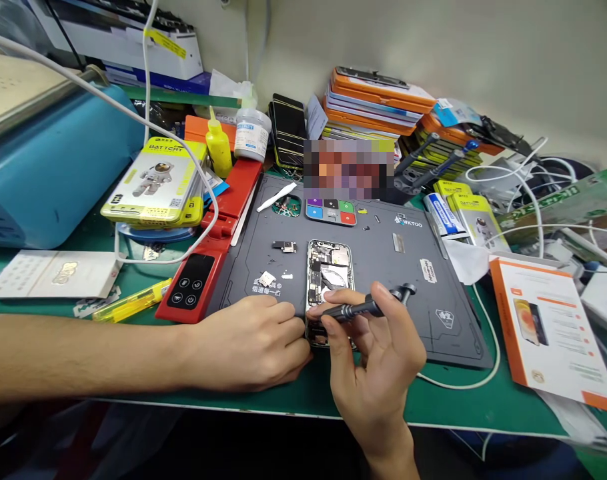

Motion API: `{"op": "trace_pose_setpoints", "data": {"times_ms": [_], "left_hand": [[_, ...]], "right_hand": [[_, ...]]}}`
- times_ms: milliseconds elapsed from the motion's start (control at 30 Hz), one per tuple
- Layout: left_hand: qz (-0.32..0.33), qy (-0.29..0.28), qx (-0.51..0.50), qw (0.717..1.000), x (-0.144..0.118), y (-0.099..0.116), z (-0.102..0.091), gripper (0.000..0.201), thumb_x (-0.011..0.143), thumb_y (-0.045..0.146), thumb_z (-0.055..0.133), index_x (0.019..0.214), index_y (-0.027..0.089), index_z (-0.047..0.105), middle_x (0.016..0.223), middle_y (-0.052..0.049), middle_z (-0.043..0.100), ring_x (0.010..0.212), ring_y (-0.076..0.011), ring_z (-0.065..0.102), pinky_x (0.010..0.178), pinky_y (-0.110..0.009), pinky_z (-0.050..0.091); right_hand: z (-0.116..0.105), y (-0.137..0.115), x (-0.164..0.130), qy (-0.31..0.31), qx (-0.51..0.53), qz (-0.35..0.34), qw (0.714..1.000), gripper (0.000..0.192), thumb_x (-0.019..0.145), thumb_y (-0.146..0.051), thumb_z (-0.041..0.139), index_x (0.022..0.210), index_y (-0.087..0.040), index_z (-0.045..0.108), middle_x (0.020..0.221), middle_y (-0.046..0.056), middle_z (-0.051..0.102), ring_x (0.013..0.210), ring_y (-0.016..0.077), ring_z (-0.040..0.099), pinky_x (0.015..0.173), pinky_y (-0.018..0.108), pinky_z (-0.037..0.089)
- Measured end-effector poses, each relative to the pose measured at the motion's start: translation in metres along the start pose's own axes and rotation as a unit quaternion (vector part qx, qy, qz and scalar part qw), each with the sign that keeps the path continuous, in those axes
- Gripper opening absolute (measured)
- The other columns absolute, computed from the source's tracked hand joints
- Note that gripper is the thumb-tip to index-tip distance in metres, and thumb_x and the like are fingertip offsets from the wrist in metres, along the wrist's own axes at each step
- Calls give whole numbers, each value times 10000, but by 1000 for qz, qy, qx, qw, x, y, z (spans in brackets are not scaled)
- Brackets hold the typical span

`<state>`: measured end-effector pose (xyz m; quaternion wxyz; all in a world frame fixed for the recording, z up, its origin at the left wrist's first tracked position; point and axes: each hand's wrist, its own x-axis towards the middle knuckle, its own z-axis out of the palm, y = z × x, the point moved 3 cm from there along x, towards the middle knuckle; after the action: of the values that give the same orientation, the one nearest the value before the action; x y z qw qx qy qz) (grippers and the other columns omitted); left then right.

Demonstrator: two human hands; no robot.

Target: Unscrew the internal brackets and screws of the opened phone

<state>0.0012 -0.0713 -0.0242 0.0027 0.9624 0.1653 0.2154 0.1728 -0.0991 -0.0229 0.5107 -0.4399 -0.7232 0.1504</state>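
Observation:
An opened smartphone, its inner parts bare, lies on the dark grey work mat. My left hand is closed against the phone's lower left edge; its fingertips are hidden, so I cannot tell what it grips. In the fingers of my right hand is a black screwdriver, slanted over the phone's lower half. The screwdriver's tip is hard to make out. Left of the phone lie a small black-and-silver phone part and a small metal plate. A white plastic pry stick rests farther back.
A red device with a black touch panel flanks the mat's left side, near a yellow pen-like tool. Battery boxes and a blue machine stand left. Coloured tray behind; an orange-white box and cables right.

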Motion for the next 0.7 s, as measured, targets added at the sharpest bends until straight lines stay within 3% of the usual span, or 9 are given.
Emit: {"op": "trace_pose_setpoints", "data": {"times_ms": [100,200,333,367,500,700], "left_hand": [[-3,-5,-7,1000,-1,-1,1,199,1059,265,644,877,184,638,806,-19,659,696,-201,552,571,-384,350],[-2,-3,-22,1000,-4,1,2,183,1076,232,607,906,185,653,845,-33,691,734,-218,591,613,-379,410],[12,35,-38,999,-8,7,4,376,1148,161,414,854,204,644,804,-17,684,716,-214,592,664,-388,437],[14,67,-47,997,-9,8,5,429,1170,173,348,868,209,650,788,-11,680,704,-213,584,676,-394,436],[1,159,-94,983,-12,5,12,385,1165,167,349,961,223,671,820,-5,710,815,-219,627,827,-386,441],[6,131,-86,988,-9,5,12,414,1194,261,348,934,236,669,861,12,727,804,-196,633,811,-350,449]], "right_hand": [[0,-4,4,-9,-63,-84,994,773,935,41,695,1602,-234,416,1250,113,736,1117,210,787,854,346,726],[-1,-10,6,-25,-129,-150,980,608,933,6,716,1487,-168,536,1128,109,771,1013,206,781,827,335,707],[-4,-19,4,-23,-192,-152,969,517,979,-108,725,1458,-204,558,996,57,781,875,184,768,766,312,685],[-4,-21,4,-25,-188,-153,970,508,990,-114,714,1456,-226,548,959,30,775,825,162,752,738,287,668],[-3,-20,2,-38,-219,-132,966,528,1010,-192,730,1468,-281,485,827,-61,713,678,122,663,601,251,576],[-2,-18,0,-34,-227,-128,965,496,1043,-186,664,1490,-289,473,773,-67,676,624,139,616,565,276,533]]}}
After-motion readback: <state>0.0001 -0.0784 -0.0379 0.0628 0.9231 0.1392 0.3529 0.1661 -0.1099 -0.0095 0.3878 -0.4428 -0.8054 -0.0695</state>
